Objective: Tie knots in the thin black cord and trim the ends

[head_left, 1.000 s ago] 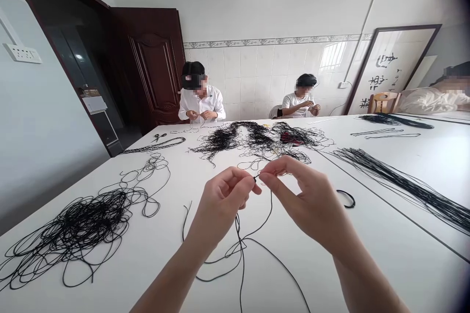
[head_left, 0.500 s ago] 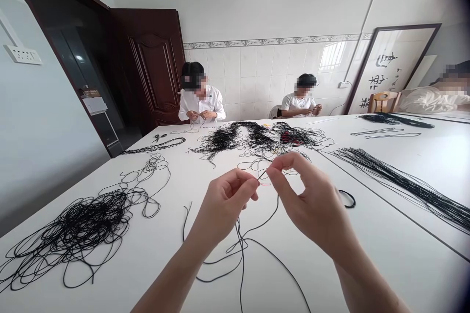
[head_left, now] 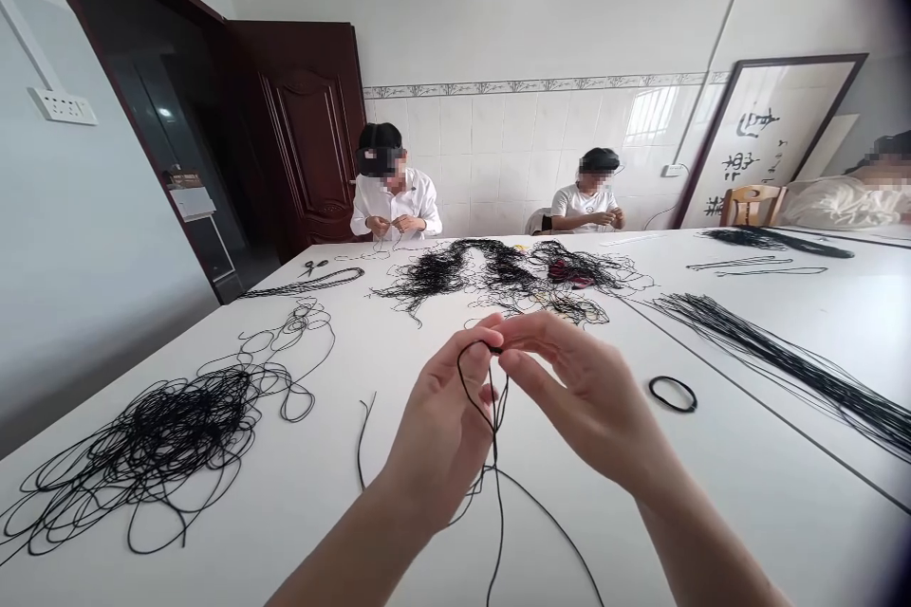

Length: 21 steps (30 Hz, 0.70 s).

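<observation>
A thin black cord hangs from between my fingertips and forms a loop over my left fingers, with its tails running down across the white table. My left hand pinches the cord, palm turned inward. Close against it on the right, my right hand holds the cord between thumb and index finger. The two sets of fingertips nearly meet at a short dark section of cord. A small black ring of cord lies on the table to the right of my right hand.
A tangled black cord pile lies at left. More tangled cord spreads across the middle, near scissors. A straight bundle lies at right. Three people sit beyond the white table, one in a white shirt.
My hands have come together, and the short stretch of cord between them has closed up. A loop now shows over my left fingers. The black ring is fully uncovered.
</observation>
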Available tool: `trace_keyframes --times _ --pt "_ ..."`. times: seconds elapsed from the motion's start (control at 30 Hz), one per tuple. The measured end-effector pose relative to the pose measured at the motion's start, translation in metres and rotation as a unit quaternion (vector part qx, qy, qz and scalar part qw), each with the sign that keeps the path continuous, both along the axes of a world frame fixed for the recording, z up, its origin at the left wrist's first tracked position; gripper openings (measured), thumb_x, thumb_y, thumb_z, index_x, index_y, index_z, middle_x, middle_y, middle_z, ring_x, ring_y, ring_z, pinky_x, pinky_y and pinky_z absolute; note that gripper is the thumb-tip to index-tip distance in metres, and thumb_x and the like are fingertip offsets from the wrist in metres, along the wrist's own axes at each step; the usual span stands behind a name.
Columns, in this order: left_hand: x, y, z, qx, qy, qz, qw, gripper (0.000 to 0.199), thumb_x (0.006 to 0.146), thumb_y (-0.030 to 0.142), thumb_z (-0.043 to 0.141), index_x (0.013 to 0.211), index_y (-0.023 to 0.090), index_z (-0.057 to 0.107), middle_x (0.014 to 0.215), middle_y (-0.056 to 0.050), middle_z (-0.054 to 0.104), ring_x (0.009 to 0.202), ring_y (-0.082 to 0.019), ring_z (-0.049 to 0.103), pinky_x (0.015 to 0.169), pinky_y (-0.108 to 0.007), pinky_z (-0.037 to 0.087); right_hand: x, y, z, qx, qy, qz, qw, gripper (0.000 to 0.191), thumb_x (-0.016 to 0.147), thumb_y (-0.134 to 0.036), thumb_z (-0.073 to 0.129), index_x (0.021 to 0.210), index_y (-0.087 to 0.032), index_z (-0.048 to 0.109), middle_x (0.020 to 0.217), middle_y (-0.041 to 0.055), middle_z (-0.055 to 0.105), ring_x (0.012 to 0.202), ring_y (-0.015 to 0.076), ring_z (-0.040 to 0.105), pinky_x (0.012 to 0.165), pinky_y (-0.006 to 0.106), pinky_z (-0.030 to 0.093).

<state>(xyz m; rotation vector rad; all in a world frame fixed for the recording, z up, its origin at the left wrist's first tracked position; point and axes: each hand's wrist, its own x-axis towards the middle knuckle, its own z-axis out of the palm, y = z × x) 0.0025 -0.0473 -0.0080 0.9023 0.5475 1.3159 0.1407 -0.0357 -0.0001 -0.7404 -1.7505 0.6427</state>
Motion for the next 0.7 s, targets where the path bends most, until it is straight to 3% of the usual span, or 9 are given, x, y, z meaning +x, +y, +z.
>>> trace_keyframes --times 0.2,0.33,0.43,0.5,0.57,0.7 --pt "0.003 -0.003 0.001 0.016 0.004 0.017 1.0 0.008 0.079 0.038 0.071 0.083 0.031 0.075 0.116 0.003 0.062 0.103 -0.014 0.053 0.074 -0.019 0.041 -0.004 -0.007 0.003 0.008 0.03 -0.053 0.998 0.007 0.086 -0.022 0.062 0.08 -0.022 0.066 0.074 -0.0017 0.066 0.072 0.0118 0.059 0.066 0.024 0.049" --pt "-0.004 -0.002 0.007 0.061 0.027 0.02 0.998 0.031 0.089 0.045 0.052 0.088 0.023 0.074 0.1 -0.005 0.067 0.089 -0.017 0.058 0.074 -0.026 0.047 0.001 -0.014 0.009 0.017 -0.008 -0.086 0.996 0.012 0.085 -0.017 0.059 0.076 -0.021 0.065 0.067 -0.0026 0.063 0.066 0.011 0.056 0.064 0.024 0.046" --pt "-0.011 -0.002 0.015 0.1 0.134 0.015 0.986 0.029 0.084 0.044 0.057 0.086 0.02 0.073 0.08 -0.004 0.067 0.075 -0.016 0.059 0.07 -0.028 0.048 0.004 -0.019 0.013 0.017 -0.05 -0.106 0.993 0.014 0.085 -0.016 0.058 0.074 -0.021 0.064 0.065 -0.0022 0.06 0.064 0.0112 0.055 0.059 0.023 0.044" --pt "-0.015 -0.005 0.02 0.097 0.242 0.052 0.964 0.012 0.079 0.033 0.066 0.078 0.021 0.07 0.069 0.0 0.063 0.069 -0.013 0.058 0.067 -0.025 0.047 0.005 -0.021 0.014 0.027 -0.078 -0.131 0.988 0.014 0.085 -0.016 0.058 0.074 -0.022 0.063 0.066 -0.0024 0.059 0.064 0.0111 0.054 0.055 0.022 0.041" --pt "-0.016 -0.008 0.024 0.083 0.319 0.089 0.94 0.011 0.079 0.026 0.067 0.07 0.02 0.065 0.066 0.002 0.06 0.067 -0.012 0.056 0.064 -0.023 0.045 0.006 -0.023 0.014 0.042 -0.1 -0.149 0.983 0.013 0.084 -0.015 0.059 0.074 -0.023 0.063 0.067 -0.0034 0.057 0.064 0.0103 0.052 0.055 0.022 0.04" --pt "-0.015 -0.011 0.028 0.087 0.339 0.088 0.933 0.018 0.082 0.027 0.064 0.066 0.019 0.059 0.065 0.002 0.057 0.066 -0.011 0.053 0.063 -0.023 0.043 0.008 -0.023 0.011 0.073 -0.125 -0.151 0.978 0.013 0.086 -0.014 0.058 0.078 -0.024 0.062 0.071 -0.0049 0.059 0.07 0.0097 0.054 0.061 0.022 0.04"
